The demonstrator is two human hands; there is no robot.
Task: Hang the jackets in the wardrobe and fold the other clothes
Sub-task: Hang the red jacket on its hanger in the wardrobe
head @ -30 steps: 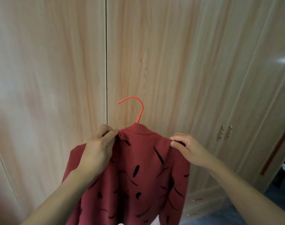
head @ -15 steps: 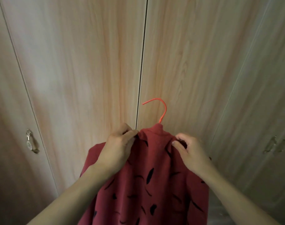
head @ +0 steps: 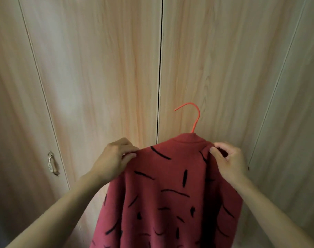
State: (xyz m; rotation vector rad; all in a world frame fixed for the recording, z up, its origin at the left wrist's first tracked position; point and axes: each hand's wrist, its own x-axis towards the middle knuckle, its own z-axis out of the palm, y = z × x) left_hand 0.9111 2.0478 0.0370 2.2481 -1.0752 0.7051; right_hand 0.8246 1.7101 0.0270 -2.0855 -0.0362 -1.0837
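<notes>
Closed wardrobe doors [head: 102, 86] are standing just beyond both grips; left hand [head: 115, 161] and right hand [head: 231, 163] are pinching the jacket [head: 170, 194] shoulders, hanger [head: 195, 117] hook between them.

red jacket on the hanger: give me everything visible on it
The red jacket looks like soft knit or fleece, dark red with scattered short black dashes. It hangs upright on an orange hanger whose hook sticks out of the collar, in front of shut wooden wardrobe doors. The left hand pinches one shoulder, the right hand the other. Its lower edge is out of frame.
</notes>
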